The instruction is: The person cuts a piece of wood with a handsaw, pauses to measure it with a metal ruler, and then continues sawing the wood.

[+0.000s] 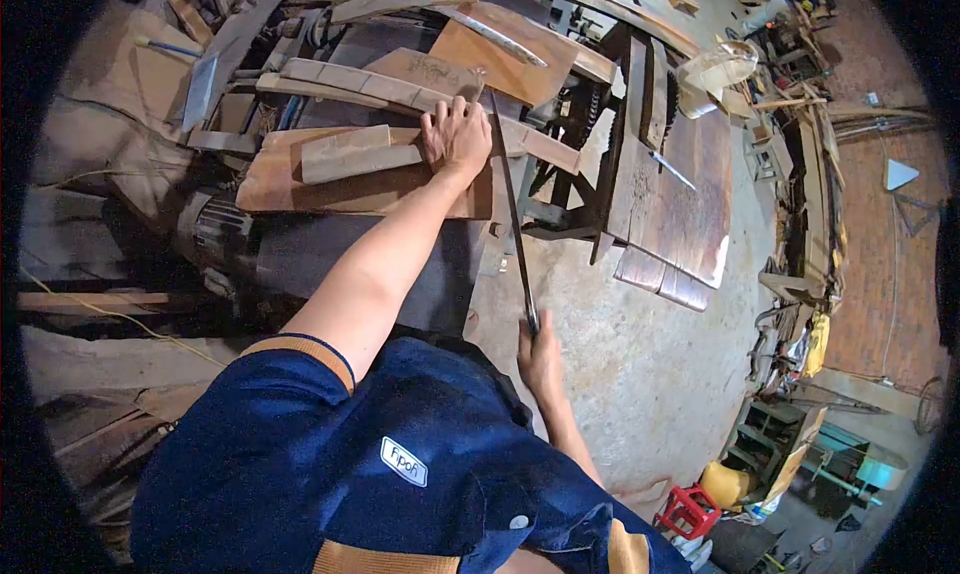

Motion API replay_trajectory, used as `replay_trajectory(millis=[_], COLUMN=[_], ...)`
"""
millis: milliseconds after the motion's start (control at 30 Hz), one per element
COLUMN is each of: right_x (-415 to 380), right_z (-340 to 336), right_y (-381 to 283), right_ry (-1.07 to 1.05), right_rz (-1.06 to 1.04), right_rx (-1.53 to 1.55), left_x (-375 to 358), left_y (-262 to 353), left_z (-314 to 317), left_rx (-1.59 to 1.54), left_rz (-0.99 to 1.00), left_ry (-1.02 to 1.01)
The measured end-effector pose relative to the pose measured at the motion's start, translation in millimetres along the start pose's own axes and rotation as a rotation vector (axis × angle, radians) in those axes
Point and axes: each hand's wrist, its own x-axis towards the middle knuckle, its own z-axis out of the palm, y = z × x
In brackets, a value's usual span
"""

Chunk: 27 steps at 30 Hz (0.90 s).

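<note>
My left hand (pixel 458 139) presses down on a long wooden strip (pixel 350 81), its fingers curled over it. The strip lies across the workbench, its right end (pixel 550 152) jutting past the bench edge. My right hand (pixel 541 359) is closed around the handle of a long, thin, dark handsaw (pixel 515 224), seen nearly edge-on. Its blade runs up from my hand to the strip, just right of my left hand; the teeth cannot be made out. Below the strip, a short wooden block (pixel 345 157) rests on a wider reddish board (pixel 268 174).
A flat brown board (pixel 505 49) and a curved wooden piece (pixel 405 2) lie beyond the strip. To the right stands a second wooden table (pixel 680 199) with a pale object (pixel 715 74). A motor (pixel 215 224) sits at left. A red crate (pixel 688 512) stands at lower right.
</note>
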Motion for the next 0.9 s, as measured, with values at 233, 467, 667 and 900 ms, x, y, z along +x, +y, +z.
replay_trajectory(millis=[233,467,667,900], right_x=[123.4,-31.4,75.0,84.4], right_z=[29.7,-5.7,22.5,19.8], right_y=[-45.4,7.0,-32.5,-36.3], right_ry=[0.030,-0.067,0.063,0.027], right_rz=[-0.048,0.170,-0.073,-0.076], right_rx=[0.092,0.003,0.060,0.058], left_x=[1.2,1.2,1.3,1.3], left_y=[2.3,1.7,2.4,1.4], left_z=[-6.5,-7.2,-7.0,-3.4], left_rx=[0.031,0.018,0.022,0.025], left_rz=[-0.015,0.001,-0.005,-0.019], left_ry=[-0.033,-0.037,-0.038,-0.024])
